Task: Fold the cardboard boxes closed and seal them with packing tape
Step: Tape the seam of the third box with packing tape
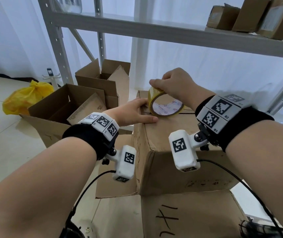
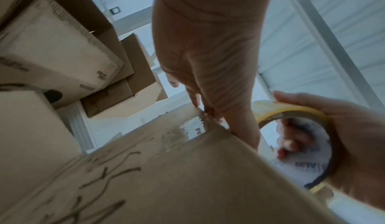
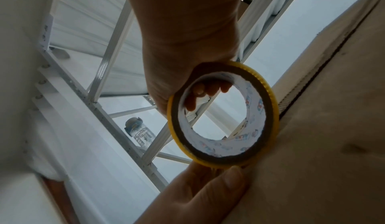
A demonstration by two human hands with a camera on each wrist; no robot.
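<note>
1. Head view: your right hand [image 1: 175, 85] grips the tape roll [image 1: 165, 104], standing on the closed box [image 1: 168, 134].
2. Your left hand [image 1: 134, 112] lies flat on the box, beside the roll.
3. Tape is probably light and sticky; keep hold through the hole.

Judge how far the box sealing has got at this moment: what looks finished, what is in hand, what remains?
Done: the top box has its flaps folded shut. In hand: the right hand holds the tape roll on its far top edge, while the left hand presses flat beside it; a clear tape end sticks over that edge. Left: running tape along the seam, plus two open boxes behind.
</note>
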